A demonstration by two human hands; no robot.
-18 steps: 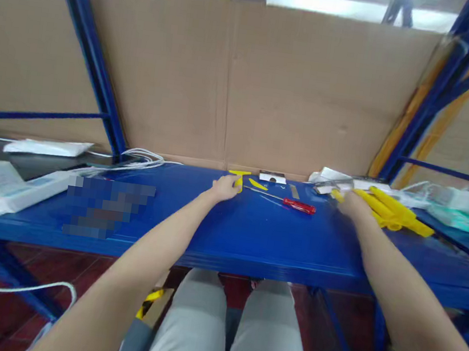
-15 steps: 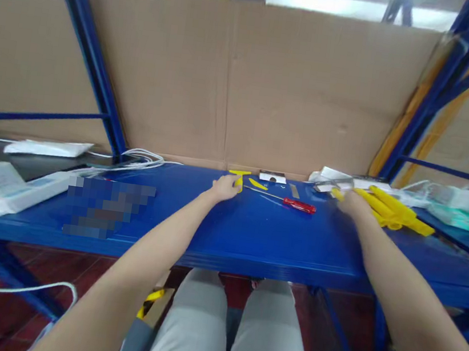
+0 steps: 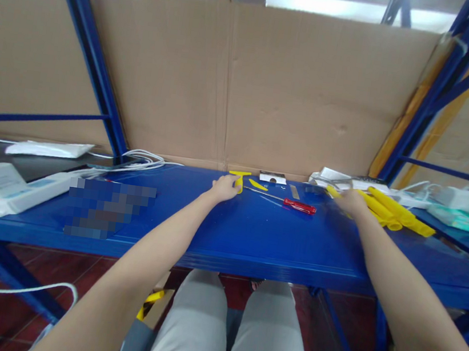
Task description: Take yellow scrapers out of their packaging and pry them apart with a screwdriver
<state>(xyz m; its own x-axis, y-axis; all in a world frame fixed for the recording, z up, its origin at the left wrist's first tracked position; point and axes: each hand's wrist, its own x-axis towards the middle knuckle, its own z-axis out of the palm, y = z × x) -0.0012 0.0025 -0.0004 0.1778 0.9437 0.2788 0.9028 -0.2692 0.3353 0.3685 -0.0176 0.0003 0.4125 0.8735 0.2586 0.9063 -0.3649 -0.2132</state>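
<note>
My left hand (image 3: 226, 189) is closed around the stem of a yellow T-shaped scraper (image 3: 240, 178), its wide bar pointing away from me. Just right of it lie a curved yellow strip (image 3: 258, 185) and a screwdriver (image 3: 298, 206) with a clear red handle, its shaft pointing left. My right hand (image 3: 351, 202), slightly blurred, closes on a yellow piece (image 3: 332, 192) whose end pokes out left of the fingers; its full shape is hidden. Several yellow tubes (image 3: 400, 212) are piled right beside that hand.
A small white box (image 3: 273, 177) and a flat grey metal plate (image 3: 294, 192) sit toward the back of the blue table (image 3: 260, 242). White packets (image 3: 333, 177) lie behind my right hand. A power strip (image 3: 34, 189) and cables are on the left. Cardboard (image 3: 272, 88) walls the back.
My right hand has shifted slightly left and away from the tube pile, with more of the yellow piece showing beyond its fingers. My left hand and the scraper stay in place.
</note>
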